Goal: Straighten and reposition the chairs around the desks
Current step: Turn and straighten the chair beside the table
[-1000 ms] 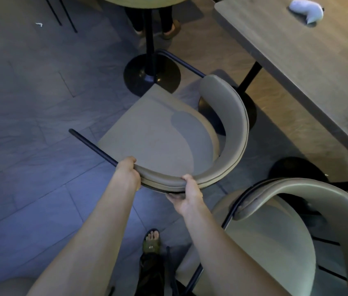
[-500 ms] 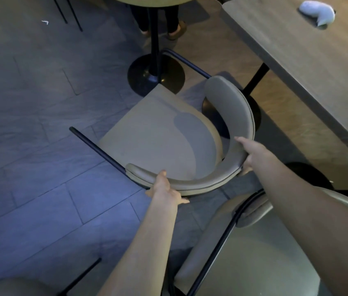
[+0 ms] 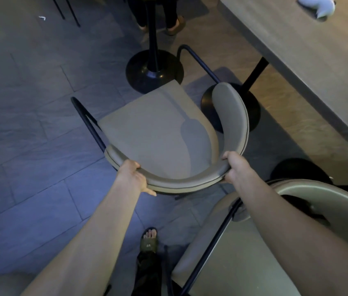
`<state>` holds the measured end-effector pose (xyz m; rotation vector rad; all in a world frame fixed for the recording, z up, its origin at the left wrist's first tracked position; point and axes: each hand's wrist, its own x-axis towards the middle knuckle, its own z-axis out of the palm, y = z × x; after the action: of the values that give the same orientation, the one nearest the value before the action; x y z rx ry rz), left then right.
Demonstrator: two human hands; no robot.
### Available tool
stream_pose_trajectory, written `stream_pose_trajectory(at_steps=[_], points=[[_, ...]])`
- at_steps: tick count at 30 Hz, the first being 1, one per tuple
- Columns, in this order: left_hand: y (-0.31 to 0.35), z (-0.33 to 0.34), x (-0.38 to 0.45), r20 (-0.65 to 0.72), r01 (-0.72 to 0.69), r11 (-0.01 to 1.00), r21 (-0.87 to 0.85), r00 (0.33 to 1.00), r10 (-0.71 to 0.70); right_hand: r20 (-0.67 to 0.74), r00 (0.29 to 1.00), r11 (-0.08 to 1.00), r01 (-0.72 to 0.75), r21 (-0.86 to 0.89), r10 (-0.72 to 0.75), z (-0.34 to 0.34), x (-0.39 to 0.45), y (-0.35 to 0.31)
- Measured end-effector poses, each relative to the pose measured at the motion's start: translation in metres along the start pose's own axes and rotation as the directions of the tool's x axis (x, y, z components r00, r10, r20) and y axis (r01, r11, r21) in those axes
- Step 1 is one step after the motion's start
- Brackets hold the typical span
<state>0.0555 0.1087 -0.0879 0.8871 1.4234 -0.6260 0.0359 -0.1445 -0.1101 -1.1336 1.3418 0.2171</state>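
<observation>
A beige upholstered chair with a curved backrest and black metal frame stands on the tiled floor in the middle of the view. My left hand grips the left part of its backrest. My right hand grips the backrest's right curve. A long wooden desk runs along the upper right, its black pedestal base just beyond the chair's right side. A second beige chair sits at the lower right, under my right forearm.
A round table's black pedestal base stands just past the chair seat, with another person's feet behind it. A white object lies on the desk. My sandalled foot is below the chair. Another seat's edge shows at the lower left.
My right hand slid back along the backrest toward me and closed on its right curve. My left hand moved left along the rim. The chair turned, its seat now pointing more toward the round table.
</observation>
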Motion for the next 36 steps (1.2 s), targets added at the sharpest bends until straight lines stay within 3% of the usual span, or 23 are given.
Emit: stream_pose_trajectory(at_steps=[5, 11, 15, 18, 19, 22, 25, 29, 36], points=[[0.018, -0.007, -0.010, -0.060, -0.041, 0.996, 0.077, 0.997, 0.046, -0.057, 0.998, 0.997, 0.006, 0.071, -0.002, 0.005, -0.018, 0.027], [0.038, -0.016, -0.014, 0.001, -0.118, 0.980, 0.158, 0.993, 0.120, -0.023, 0.996, 0.993, -0.086, 0.078, 0.088, 0.013, -0.030, 0.043], [0.035, -0.024, 0.003, -0.015, -0.274, 0.961, -0.025, 0.962, 0.274, -0.008, 0.986, 0.985, -0.169, 0.028, 0.169, 0.010, -0.062, 0.024], [0.000, -0.021, 0.003, -0.039, -0.415, 0.897, -0.150, 0.909, 0.414, -0.113, 0.992, 0.999, -0.050, -0.010, 0.048, -0.004, -0.056, -0.012], [-0.012, -0.019, 0.003, -0.058, -0.379, 0.907, -0.183, 0.925, 0.375, -0.139, 0.990, 0.999, -0.003, -0.050, -0.004, -0.009, -0.052, -0.026], [-0.023, -0.012, -0.001, 0.024, -0.062, 0.986, -0.157, 0.998, 0.066, -0.108, 0.994, 0.989, -0.007, -0.144, -0.008, -0.010, -0.036, -0.057], [-0.006, -0.014, 0.002, 0.138, 0.136, 0.989, -0.059, 0.982, -0.127, -0.037, 0.999, 0.964, -0.032, -0.265, 0.023, 0.002, -0.029, -0.074], [-0.004, -0.013, 0.001, 0.181, 0.133, 0.990, -0.038, 0.976, -0.124, -0.020, 0.994, 0.913, -0.102, -0.395, 0.103, 0.009, -0.026, -0.076], [-0.004, -0.008, -0.004, 0.057, 0.109, 0.994, 0.001, 0.992, -0.109, 0.019, 0.999, 0.912, -0.036, -0.407, 0.048, 0.001, -0.018, -0.070]])
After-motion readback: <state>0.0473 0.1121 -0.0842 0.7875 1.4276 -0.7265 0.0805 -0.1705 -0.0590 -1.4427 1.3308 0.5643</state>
